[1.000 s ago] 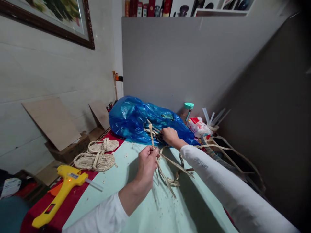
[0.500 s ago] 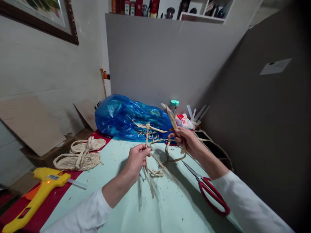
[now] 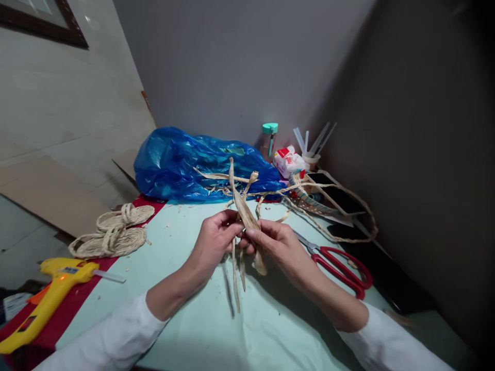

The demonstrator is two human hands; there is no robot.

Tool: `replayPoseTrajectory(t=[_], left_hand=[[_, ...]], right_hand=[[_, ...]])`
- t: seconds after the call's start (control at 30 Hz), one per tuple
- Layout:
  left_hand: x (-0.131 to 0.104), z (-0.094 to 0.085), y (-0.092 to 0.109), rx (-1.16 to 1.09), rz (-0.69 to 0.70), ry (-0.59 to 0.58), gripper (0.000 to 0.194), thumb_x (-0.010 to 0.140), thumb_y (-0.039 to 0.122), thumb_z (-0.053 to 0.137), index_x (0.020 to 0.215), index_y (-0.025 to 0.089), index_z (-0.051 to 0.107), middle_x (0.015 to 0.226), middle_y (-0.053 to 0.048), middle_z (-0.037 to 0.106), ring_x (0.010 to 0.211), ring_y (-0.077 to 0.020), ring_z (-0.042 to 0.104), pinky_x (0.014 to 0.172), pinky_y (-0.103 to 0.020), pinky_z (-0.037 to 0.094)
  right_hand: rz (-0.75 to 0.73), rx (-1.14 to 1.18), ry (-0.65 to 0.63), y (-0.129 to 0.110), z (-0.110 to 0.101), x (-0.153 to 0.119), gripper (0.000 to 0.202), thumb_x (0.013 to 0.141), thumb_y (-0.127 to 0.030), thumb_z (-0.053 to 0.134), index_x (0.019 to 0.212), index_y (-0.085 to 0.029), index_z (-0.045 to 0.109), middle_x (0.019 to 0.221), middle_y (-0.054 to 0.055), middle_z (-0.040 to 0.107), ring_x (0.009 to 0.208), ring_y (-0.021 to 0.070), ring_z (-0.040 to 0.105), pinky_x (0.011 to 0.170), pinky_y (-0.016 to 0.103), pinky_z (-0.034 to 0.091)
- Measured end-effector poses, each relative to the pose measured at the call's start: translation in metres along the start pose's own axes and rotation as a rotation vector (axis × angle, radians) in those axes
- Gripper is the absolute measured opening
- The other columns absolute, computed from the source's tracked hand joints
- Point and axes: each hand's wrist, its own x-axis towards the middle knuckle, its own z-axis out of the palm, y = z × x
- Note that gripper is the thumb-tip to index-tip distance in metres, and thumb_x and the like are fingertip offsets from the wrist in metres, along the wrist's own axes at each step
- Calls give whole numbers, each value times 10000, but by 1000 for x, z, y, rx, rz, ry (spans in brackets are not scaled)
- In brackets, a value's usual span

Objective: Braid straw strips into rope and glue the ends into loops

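Note:
My left hand pinches a thin plaited piece of dried plant fibre, whose knotted top rises behind the fingers. Between finger and thumb, my right hand grips a broad, flat strip of dried husk or leaf. That strip stands nearly upright, laid against the plaited piece, so the two hands almost touch. Narrow loose ends hang below the fingers. Exactly where strip and plait meet is hidden by the fingertips. A long braided cord loops away to the right.
Red-handled scissors lie right of my right hand. A yellow glue gun with its light on and woven straw sandal-like pieces are at left. Behind stand a blue plastic bag, a green-lidded jar and a cup of glue sticks.
My right hand has brought the broad strip leftward and down against the plaited piece in my left hand. The view has tilted down and shifted slightly right.

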Motion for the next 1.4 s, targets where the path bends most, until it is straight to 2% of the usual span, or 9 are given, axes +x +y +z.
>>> replayPoseTrajectory(t=[0.13, 0.23, 0.33, 0.53, 0.7, 0.83, 0.97, 1.17, 1.4], left_hand=[[0, -2, 5, 31, 12, 11, 251, 734, 315, 733, 887, 130, 660, 700, 13, 607, 515, -69, 552, 494, -174, 455], [-1, -5, 7, 87, 65, 29, 213, 757, 311, 723, 818, 117, 660, 632, 37, 527, 474, -23, 425, 424, -127, 309], [-1, -5, 4, 112, 55, 14, 228, 769, 326, 715, 797, 111, 644, 608, 45, 498, 432, -6, 324, 393, -140, 210], [-1, -8, 0, 85, -21, -31, 244, 776, 345, 695, 807, 119, 608, 679, -2, 558, 513, -63, 488, 439, -161, 283], [-2, -10, 4, 56, -70, -98, 254, 759, 327, 714, 785, 95, 613, 615, 39, 462, 477, -19, 332, 415, -143, 175], [-1, -10, 5, 50, -120, -125, 249, 750, 318, 720, 810, 99, 618, 616, 35, 472, 478, -21, 335, 417, -147, 171], [0, -10, 6, -6, -146, -149, 250, 746, 315, 727, 827, 100, 628, 615, 42, 463, 453, -9, 273, 408, -163, 115], [0, -9, 5, 38, -89, -108, 295, 731, 375, 737, 847, 119, 646, 647, 30, 482, 478, -37, 317, 424, -187, 155], [-3, -5, 7, 202, -61, -40, 301, 728, 347, 710, 896, 100, 673, 546, 60, 433, 453, -58, 285, 426, -213, 186]], right_hand=[[19, -100, 74, -4, 0, -2, 349, 854, -450, 629, 772, -113, 666, 651, 20, 624, 525, 83, 516, 485, 195, 355], [26, -173, 123, -4, 2, -3, 379, 887, -452, 573, 734, -118, 663, 595, 10, 590, 473, 72, 461, 458, 199, 317], [-2, -289, 155, -1, 5, -5, 397, 905, -460, 538, 706, -137, 655, 558, 2, 566, 446, 79, 434, 446, 211, 301], [-115, -391, 111, 2, 7, -7, 376, 925, -423, 499, 710, -153, 649, 638, 16, 594, 582, 123, 498, 552, 239, 352], [-83, -204, 126, 3, 0, -2, 273, 843, -383, 611, 690, -162, 561, 631, -27, 460, 596, 106, 394, 556, 236, 315], [-14, -14, 96, 8, -1, -2, 246, 820, -363, 655, 725, -163, 548, 660, -26, 472, 625, 109, 415, 588, 239, 328], [-19, 126, 100, 11, 1, -4, 220, 815, -361, 671, 785, -170, 567, 722, -11, 515, 672, 126, 471, 640, 252, 364], [-1, -37, 180, 7, 4, -2, 277, 769, -420, 697, 744, -172, 576, 669, -24, 497, 599, 113, 429, 552, 237, 317], [-85, -187, 167, 4, 4, -3, 226, 816, -382, 632, 777, -164, 590, 698, -10, 525, 634, 123, 446, 594, 253, 357]])
